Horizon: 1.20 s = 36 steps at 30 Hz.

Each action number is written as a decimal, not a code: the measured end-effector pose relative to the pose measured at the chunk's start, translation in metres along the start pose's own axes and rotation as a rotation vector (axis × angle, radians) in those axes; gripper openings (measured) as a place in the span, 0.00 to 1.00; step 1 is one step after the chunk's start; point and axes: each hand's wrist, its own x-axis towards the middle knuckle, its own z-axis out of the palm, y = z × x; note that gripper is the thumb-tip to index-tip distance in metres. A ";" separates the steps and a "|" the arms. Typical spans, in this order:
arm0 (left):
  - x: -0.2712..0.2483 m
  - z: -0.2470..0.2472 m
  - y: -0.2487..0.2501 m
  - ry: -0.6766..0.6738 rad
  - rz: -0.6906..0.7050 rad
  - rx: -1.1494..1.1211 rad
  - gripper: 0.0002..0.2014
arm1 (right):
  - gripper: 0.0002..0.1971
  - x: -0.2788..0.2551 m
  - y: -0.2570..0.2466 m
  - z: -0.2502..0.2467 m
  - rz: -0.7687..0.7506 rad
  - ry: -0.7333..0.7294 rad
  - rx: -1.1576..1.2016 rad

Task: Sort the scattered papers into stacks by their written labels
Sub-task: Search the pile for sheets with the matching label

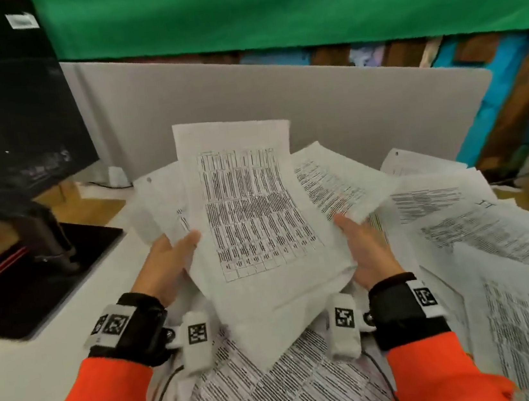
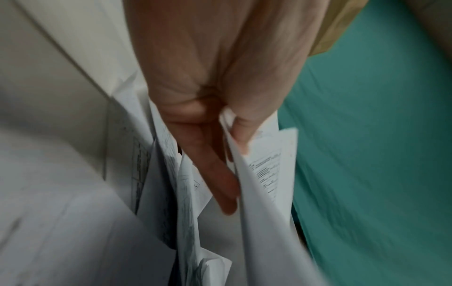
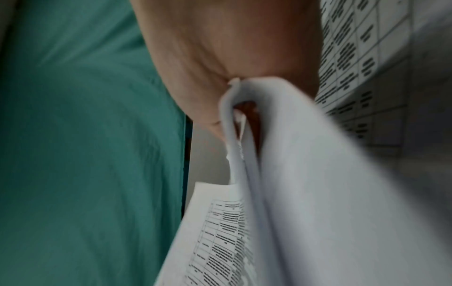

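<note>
I hold a loose bundle of printed sheets up over the table with both hands. The top sheet (image 1: pixel 250 209) carries a dense printed grid and faces me. My left hand (image 1: pixel 185 247) grips the bundle's left edge, thumb on the front; in the left wrist view the left hand (image 2: pixel 227 154) pinches several sheets (image 2: pixel 264 193) between thumb and fingers. My right hand (image 1: pixel 347 226) grips the right edge, with a text sheet (image 1: pixel 331 181) fanning out behind. In the right wrist view the right hand (image 3: pixel 220 63) clamps folded-over paper (image 3: pixel 305 174). No written label is readable.
More scattered papers (image 1: pixel 479 232) cover the white table (image 1: pixel 42 364) to the right and under my wrists (image 1: pixel 281 390). A black monitor (image 1: pixel 1 100) on its stand base (image 1: pixel 30 271) stands at left. A grey divider panel (image 1: pixel 310 100) and green cloth (image 1: pixel 297 0) close the back.
</note>
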 end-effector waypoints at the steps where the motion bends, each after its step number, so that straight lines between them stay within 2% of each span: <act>1: 0.001 -0.001 -0.001 -0.027 -0.055 -0.020 0.26 | 0.17 0.001 0.002 0.001 -0.001 -0.001 -0.099; 2: 0.004 -0.003 -0.004 -0.056 -0.085 -0.020 0.29 | 0.17 -0.001 0.004 0.005 -0.005 -0.038 -0.191; 4: 0.000 0.001 -0.002 -0.102 -0.074 0.006 0.21 | 0.19 0.001 0.011 0.008 0.005 -0.092 -0.251; 5: -0.001 0.001 -0.003 -0.097 -0.074 0.007 0.18 | 0.20 0.004 0.013 0.007 0.008 -0.055 -0.253; 7: -0.002 0.000 -0.003 -0.078 -0.066 0.010 0.14 | 0.17 0.012 0.011 0.000 -0.071 0.096 -0.186; 10: -0.003 -0.004 -0.004 -0.067 -0.070 0.016 0.12 | 0.10 0.016 0.001 -0.030 -0.147 0.441 0.058; 11: -0.001 -0.006 -0.005 -0.065 -0.081 -0.003 0.13 | 0.11 0.018 0.001 -0.045 -0.162 0.518 0.177; 13: -0.003 -0.007 -0.004 -0.123 -0.098 0.066 0.11 | 0.21 0.015 -0.006 -0.068 -0.176 0.571 0.383; 14: -0.002 -0.008 -0.006 -0.175 -0.105 0.142 0.14 | 0.24 0.012 -0.011 -0.076 -0.197 0.564 0.430; 15: -0.003 -0.008 -0.006 -0.244 -0.115 0.194 0.21 | 0.26 0.009 -0.016 -0.083 -0.156 0.550 0.519; 16: -0.004 -0.007 -0.007 -0.290 -0.129 0.206 0.26 | 0.27 0.008 -0.020 -0.087 -0.117 0.555 0.514; 17: -0.005 -0.004 -0.006 -0.316 -0.139 0.190 0.27 | 0.24 0.009 -0.020 -0.085 -0.108 0.532 0.546; 18: -0.008 -0.002 -0.005 -0.350 -0.141 0.180 0.26 | 0.16 0.005 -0.017 -0.083 -0.136 0.442 0.568; 20: -0.009 0.000 -0.003 -0.391 -0.142 0.208 0.24 | 0.12 0.005 -0.022 -0.079 -0.236 0.477 0.418; 22: -0.008 -0.002 -0.001 -0.386 -0.140 0.223 0.24 | 0.10 -0.008 -0.029 -0.062 -0.247 0.389 0.183; 23: -0.008 -0.003 0.000 -0.368 -0.148 0.208 0.24 | 0.09 -0.010 -0.029 -0.057 -0.236 0.298 0.099; 26: -0.009 0.000 0.003 -0.329 -0.108 0.157 0.16 | 0.05 -0.008 -0.016 -0.035 -0.219 0.080 -0.075; 29: -0.020 0.012 0.011 -0.208 -0.059 -0.001 0.10 | 0.13 0.000 -0.003 -0.020 -0.162 -0.063 -0.167; 32: -0.037 0.021 0.029 -0.098 -0.025 0.055 0.13 | 0.28 0.001 -0.006 -0.016 -0.168 -0.145 -0.144; 33: -0.041 0.021 0.039 -0.100 -0.014 0.083 0.11 | 0.30 0.000 -0.008 -0.016 -0.157 -0.160 -0.135; 36: -0.044 0.028 0.069 -0.172 -0.032 -0.021 0.16 | 0.24 -0.008 -0.019 -0.024 -0.192 -0.133 -0.112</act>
